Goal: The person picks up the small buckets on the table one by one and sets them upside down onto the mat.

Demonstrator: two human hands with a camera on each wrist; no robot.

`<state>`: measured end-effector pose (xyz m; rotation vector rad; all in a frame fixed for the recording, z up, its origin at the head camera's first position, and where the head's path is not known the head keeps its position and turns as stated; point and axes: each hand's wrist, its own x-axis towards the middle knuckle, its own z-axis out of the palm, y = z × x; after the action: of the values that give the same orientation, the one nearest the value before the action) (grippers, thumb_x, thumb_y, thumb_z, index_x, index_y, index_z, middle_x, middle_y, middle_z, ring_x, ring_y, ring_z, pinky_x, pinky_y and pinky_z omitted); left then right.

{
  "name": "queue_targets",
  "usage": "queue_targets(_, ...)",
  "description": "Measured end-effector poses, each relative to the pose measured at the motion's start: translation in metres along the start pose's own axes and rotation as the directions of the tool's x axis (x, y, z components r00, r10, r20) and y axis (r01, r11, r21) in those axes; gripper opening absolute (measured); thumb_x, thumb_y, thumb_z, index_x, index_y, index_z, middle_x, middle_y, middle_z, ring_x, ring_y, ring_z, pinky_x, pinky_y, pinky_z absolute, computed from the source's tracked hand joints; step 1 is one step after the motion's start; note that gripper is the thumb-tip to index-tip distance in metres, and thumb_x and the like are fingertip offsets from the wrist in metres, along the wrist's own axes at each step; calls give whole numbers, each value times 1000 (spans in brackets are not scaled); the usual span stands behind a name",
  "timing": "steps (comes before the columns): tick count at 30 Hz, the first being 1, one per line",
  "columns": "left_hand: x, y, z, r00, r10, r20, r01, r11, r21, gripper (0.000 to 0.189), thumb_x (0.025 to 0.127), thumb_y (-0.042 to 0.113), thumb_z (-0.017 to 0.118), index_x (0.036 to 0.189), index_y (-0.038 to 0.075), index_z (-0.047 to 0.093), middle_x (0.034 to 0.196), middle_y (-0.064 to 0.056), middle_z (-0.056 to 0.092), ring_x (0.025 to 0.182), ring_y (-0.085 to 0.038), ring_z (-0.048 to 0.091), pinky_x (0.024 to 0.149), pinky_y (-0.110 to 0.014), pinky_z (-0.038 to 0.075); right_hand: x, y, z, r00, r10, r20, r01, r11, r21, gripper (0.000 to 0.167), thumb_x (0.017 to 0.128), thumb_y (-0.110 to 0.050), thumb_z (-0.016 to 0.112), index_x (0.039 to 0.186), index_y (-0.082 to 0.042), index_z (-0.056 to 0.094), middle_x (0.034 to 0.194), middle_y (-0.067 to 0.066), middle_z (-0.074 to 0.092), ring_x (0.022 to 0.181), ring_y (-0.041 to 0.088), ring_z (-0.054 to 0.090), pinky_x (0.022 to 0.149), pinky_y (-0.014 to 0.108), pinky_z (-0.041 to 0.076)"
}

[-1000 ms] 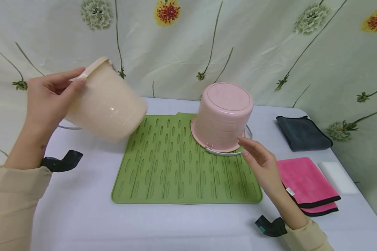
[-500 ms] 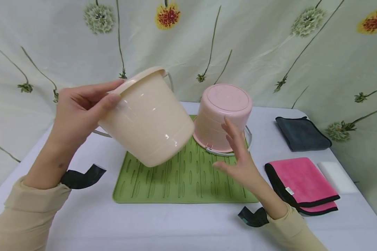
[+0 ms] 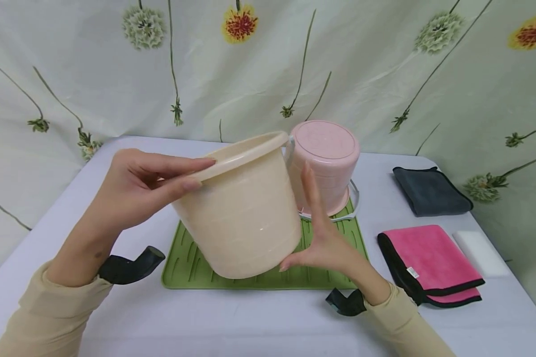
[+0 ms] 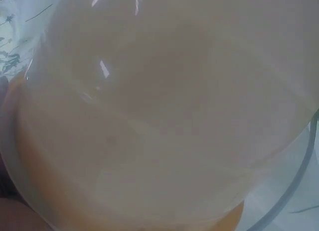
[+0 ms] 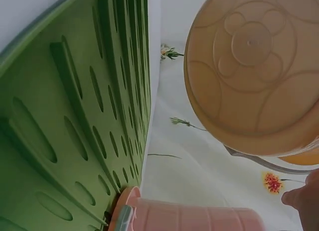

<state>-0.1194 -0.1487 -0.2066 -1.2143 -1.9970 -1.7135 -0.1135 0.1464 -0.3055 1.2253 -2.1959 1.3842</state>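
A cream plastic bucket (image 3: 245, 218) is held tilted above the green ridged mat (image 3: 183, 272), its mouth up and leaning left. My left hand (image 3: 147, 191) pinches its rim between thumb and fingers. My right hand (image 3: 323, 240) is spread beside the bucket's lower right side, thumb tip right at the bottom edge. In the right wrist view the bucket's round base (image 5: 249, 61) shows a raised flower-like pattern, well off the mat. The bucket's wall fills the left wrist view. Behind it a pink bucket (image 3: 328, 158) stands upside down on the mat, partly hidden.
On the right of the white-covered table (image 3: 232, 322) lie a folded dark grey cloth (image 3: 431, 191), a folded pink cloth (image 3: 433, 258) with black edging and a white block (image 3: 480, 253). A flower-printed curtain (image 3: 250, 89) hangs behind the table.
My left hand has carried the cream bucket rightward and down over the mat, turning it more upright. My right hand has moved left from beside the pink bucket to the cream bucket's side.
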Motion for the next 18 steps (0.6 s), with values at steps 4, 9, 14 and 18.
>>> queue_targets(4, 0, -1, -1, 998, 58, 39, -57, 998, -19, 25, 77, -17, 65, 102, -12, 67, 99, -18, 67, 71, -11, 60, 59, -19, 46, 1, 1, 0, 998, -46, 32, 46, 999, -19, 136, 58, -69, 70, 148, -17, -17, 154, 11, -14, 139, 33, -3, 107, 52, 14)
queue_targets(9, -3, -1, -3, 1000, 12, -7, -13, 995, -101, 25, 76, -21, 62, 101, -16, 65, 97, -21, 67, 81, -18, 66, 66, -23, 51, 1, 2, 0, 997, -64, 46, 63, 998, 28, 137, 58, -70, 70, 147, -16, -20, 153, 12, -17, 139, 35, -3, 107, 51, 14)
queue_targets(14, -7, -3, -7, 997, -44, -59, 31, 979, -200, 25, 76, -23, 59, 101, -19, 63, 97, -24, 66, 85, -23, 66, 69, -27, 52, 0, 3, -1, 998, -50, 33, 44, 985, 165, 139, 58, -68, 70, 144, -16, -24, 153, 11, -17, 138, 36, -7, 109, 49, 9)
queue_targets(18, -11, -8, -12, 997, -27, -74, 5, 956, -292, 24, 78, -20, 61, 102, -20, 62, 99, -22, 66, 87, -24, 66, 70, -28, 52, 0, 5, -1, 997, -73, 13, 67, 965, 253, 136, 60, -68, 69, 144, -17, -24, 153, 10, -16, 138, 36, -10, 109, 49, 7)
